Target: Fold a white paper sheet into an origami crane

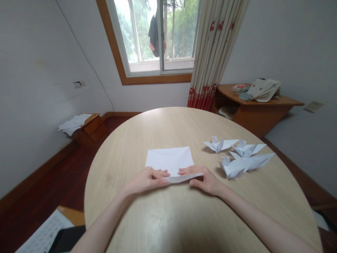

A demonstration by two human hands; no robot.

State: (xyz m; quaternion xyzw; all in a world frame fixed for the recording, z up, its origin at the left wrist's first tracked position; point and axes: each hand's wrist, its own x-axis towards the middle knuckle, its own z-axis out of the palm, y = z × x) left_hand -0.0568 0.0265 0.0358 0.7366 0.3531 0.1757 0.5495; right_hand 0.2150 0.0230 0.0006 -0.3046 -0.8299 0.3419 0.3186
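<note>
A white sheet of paper (170, 160) lies flat on the round wooden table (158, 218), with its near edge lifted off the surface. My left hand (147, 180) pinches the near left part of that edge between fingers and thumb. My right hand (204, 179) grips the near right part, fingers on top and thumb under the raised flap. The two hands almost touch at the middle of the edge.
Three folded white paper birds (240, 156) lie to the right of the sheet. A wooden desk (258, 105) with bags stands at the back right, beside a curtain (213, 52). A low wooden cabinet (91, 128) stands on the floor to the left. Printed papers (44, 235) lie at the lower left.
</note>
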